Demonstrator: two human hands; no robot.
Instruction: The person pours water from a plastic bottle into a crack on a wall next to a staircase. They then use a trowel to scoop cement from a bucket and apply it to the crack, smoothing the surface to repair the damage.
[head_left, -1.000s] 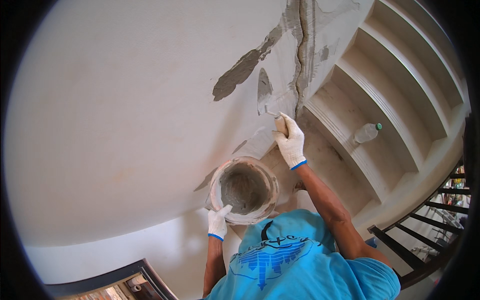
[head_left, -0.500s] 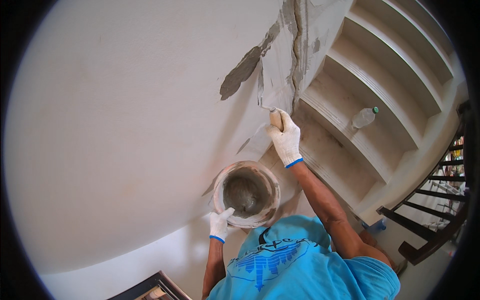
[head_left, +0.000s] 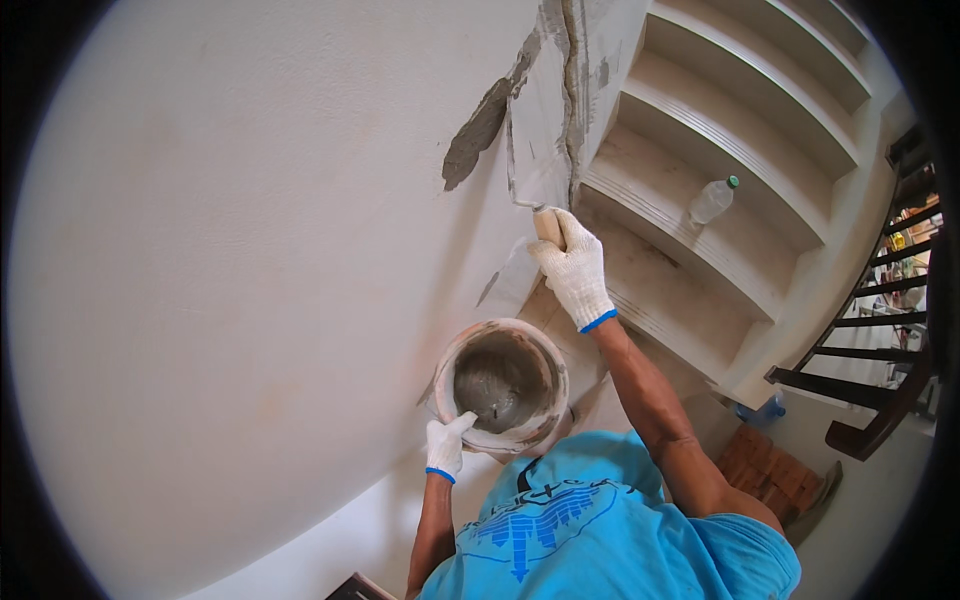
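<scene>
My right hand point(head_left: 574, 262), in a white knit glove with a blue cuff, is closed around the wooden handle of a trowel point(head_left: 546, 226). The trowel's blade points away from me along the wall, beside a long crack point(head_left: 572, 95) edged with grey mortar. At the rim of a round bucket point(head_left: 552, 345) is my left hand point(head_left: 446, 446), gloved the same way, its thumb over the inside edge and its other fingers hidden outside. Wet grey mortar point(head_left: 497, 392) lies in the bucket. A darker mortar patch point(head_left: 474, 140) marks the wall left of the blade.
Steps point(head_left: 690, 215) rise on the right, with a clear green-capped bottle point(head_left: 712, 202) standing on one. A dark railing point(head_left: 868, 353) curves along the far right. Reddish bricks point(head_left: 765, 470) and a blue container point(head_left: 762, 410) are at the lower right. The pale wall point(head_left: 250, 250) fills the left.
The view has shifted, so the steps and crack appear further left and bricks now show at lower right. My right hand still holds the trowel, my left the bucket rim.
</scene>
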